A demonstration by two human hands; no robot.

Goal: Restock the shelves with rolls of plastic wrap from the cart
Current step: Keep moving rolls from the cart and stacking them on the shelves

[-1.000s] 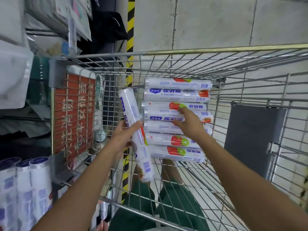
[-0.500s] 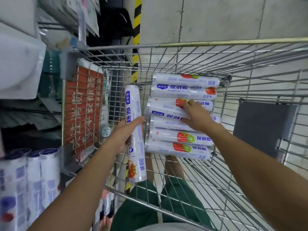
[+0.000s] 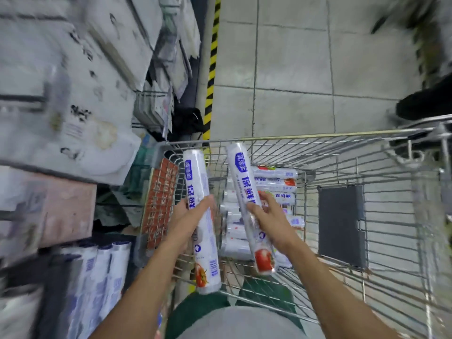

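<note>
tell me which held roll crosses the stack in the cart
The right roll, in the right hand: it overlaps the stack, while the left roll, in the left hand, is beside the red sign.

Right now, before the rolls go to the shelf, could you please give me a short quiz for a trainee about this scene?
1. True or false: the left hand holds a roll, and the right hand holds a second roll.
2. Where does the stack of rolls lie? A) in the cart B) on the floor C) in a cardboard box
3. How many rolls are held above the stack?
Key: 1 true; 2 A; 3 two.
</note>
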